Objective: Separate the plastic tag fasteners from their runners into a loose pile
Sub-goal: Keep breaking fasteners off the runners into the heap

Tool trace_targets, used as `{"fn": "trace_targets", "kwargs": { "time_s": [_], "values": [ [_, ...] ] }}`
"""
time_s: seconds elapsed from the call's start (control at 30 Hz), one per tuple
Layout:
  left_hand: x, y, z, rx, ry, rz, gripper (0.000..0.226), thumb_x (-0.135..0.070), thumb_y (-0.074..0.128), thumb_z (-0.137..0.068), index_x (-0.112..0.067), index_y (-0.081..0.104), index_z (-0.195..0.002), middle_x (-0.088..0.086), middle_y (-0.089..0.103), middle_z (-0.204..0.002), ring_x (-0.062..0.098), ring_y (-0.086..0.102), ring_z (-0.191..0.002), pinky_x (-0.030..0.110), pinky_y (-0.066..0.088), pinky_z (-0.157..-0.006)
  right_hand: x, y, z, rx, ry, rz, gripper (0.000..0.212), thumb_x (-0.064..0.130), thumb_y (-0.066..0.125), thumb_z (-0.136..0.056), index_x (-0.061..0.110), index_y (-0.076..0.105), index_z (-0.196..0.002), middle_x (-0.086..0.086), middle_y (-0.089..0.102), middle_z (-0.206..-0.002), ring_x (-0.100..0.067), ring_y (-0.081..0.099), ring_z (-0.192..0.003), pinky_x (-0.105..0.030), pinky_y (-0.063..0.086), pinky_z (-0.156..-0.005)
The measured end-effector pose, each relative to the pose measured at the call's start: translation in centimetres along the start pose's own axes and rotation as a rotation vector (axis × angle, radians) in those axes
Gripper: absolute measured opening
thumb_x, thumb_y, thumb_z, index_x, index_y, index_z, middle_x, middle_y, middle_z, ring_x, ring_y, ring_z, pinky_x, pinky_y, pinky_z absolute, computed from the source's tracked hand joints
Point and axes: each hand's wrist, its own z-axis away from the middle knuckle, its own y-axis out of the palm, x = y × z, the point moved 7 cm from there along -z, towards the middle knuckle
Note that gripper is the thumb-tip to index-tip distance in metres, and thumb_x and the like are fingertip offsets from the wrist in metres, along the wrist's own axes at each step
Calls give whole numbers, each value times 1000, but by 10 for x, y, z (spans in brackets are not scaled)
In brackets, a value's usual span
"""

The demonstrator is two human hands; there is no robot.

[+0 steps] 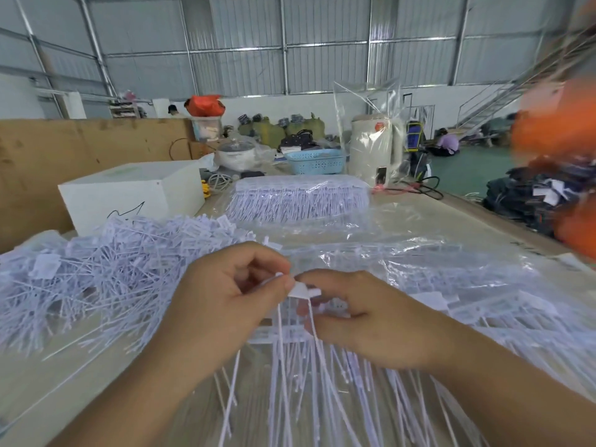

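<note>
A big loose pile (96, 272) of separated white fasteners is heaped on the left side of the surface (45, 375), some of its stems sticking out toward the near edge. Behind it, a white box (129, 191) is parked, with a brown board stood up further left.

Front and centre, the left hand (222, 304) is curled in, and a thin white stem is pinched between thumb and fingertips, so that grip is closed tight on a fastener (274, 279). Right beside it, almost touching, the right hand (371, 317) is closed on the flat white head end of the runner strip (303, 290), pinched at the fingertips. A whole fringe of long stems (290, 382) is left hanging down from between the two hands toward the camera, spread over clear plastic sheeting (419, 253).

Further back, roughly mid-surface, another bundle (300, 201) of unseparated fasteners can be seen wrapped in clear plastic, lying well apart from the hands. More strips are laid under plastic to the right of the right hand, pretty blurry though.

Behind all that, a blue basket (316, 161), a white pot-like appliance and a tall cream container inside a clear bag (371, 146) are lined up. On the far right something orange and blurred is in frame, can't be made out, with dark folded clothes (529, 195) stacked below it.
</note>
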Motion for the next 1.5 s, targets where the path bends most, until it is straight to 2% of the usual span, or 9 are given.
{"fn": "trace_targets", "kwargs": {
  "time_s": [0.2, 0.4, 0.53, 0.6, 0.7, 0.97, 1.17, 1.33, 1.5],
  "values": [
    [3, 1, -1, 71, -49, 101, 18, -31, 86, -64, -24, 75, -76, 5, 70, -65, 16, 65, -55, 18, 50, -55, -7, -24, 2, -171, -44, -99, 5, 3, 57, -88, 3, 61, -84, -24, 47, -72, -22, 42, -58, -47, 35, -55],
    [18, 8, -1, 171, -162, 186, 23, -34, 77, -59, -25, 76, -80, 3, 71, -70, 22, 57, -47, 22, 46, -45, -15, -34, 6, -130, -13, -45, 12, 16, 53, -91, 18, 65, -90, 5, 42, -59, -14, 38, -53, -32, 32, -54],
    [18, 13, 1, 177, -154, 188, 15, -27, 75, -62, -24, 76, -77, 2, 59, -55, 17, 51, -39, 20, 44, -45, -14, -25, 10, -4, 49, -101, 31, 43, 46, -91, 22, 65, -103, -10, 60, -78, -30, 53, -69, -45, 43, -66],
    [20, 15, 2, 177, -166, 191, 18, -32, 74, -61, -23, 75, -77, 3, 57, -54, 16, 50, -39, 20, 43, -44, -11, -26, 10, -40, 34, -16, 33, 50, 51, -94, 20, 65, -95, -1, 56, -69, -18, 50, -60, -40, 40, -61],
    [18, 21, 4, 210, -188, 196, 15, -33, 78, -65, -25, 73, -77, 7, 54, -52, 17, 50, -40, 22, 44, -44, -8, -25, 7, -97, 9, 142, 29, 40, 59, -94, 16, 63, -79, 4, 49, -60, -6, 43, -53, -34, 37, -55],
    [12, 23, 6, 251, -155, 280, 15, -18, 78, -65, -24, 64, -64, 6, 61, -53, 19, 54, -41, 24, 46, -44, -1, -26, 5, -96, -68, 59, 13, 27, 64, -94, 21, 65, -83, 6, 50, -58, -4, 42, -48, -17, 31, -49],
    [14, 31, 16, 548, -198, 201, 29, -25, 85, -61, -25, 58, -50, -1, 60, -48, 10, 59, -46, 22, 51, -59, -10, -24, 6, -23, -15, -12, 14, 26, 67, -92, 22, 65, -79, 12, 47, -54, -5, 41, -48, -20, 33, -49],
    [15, 19, 5, 179, -143, 117, 58, -20, 88, -62, -22, 34, -43, -4, 31, -40, 11, 43, -36, 24, 40, -52, -5, -23, 4, -134, -16, -107, 20, 26, 62, -95, 20, 61, -76, 14, 42, -50, -6, 37, -45, -21, 31, -48],
    [7, 18, 13, -126, -76, 90, 59, -23, 83, -72, -23, 32, -43, 5, 31, -42, 15, 39, -39, 19, 36, -44, 0, -29, 4, -405, -23, -239, 25, 24, 56, -98, 19, 57, -73, 10, 34, -46, -7, 29, -41, -19, 26, -42]
  ]
}}
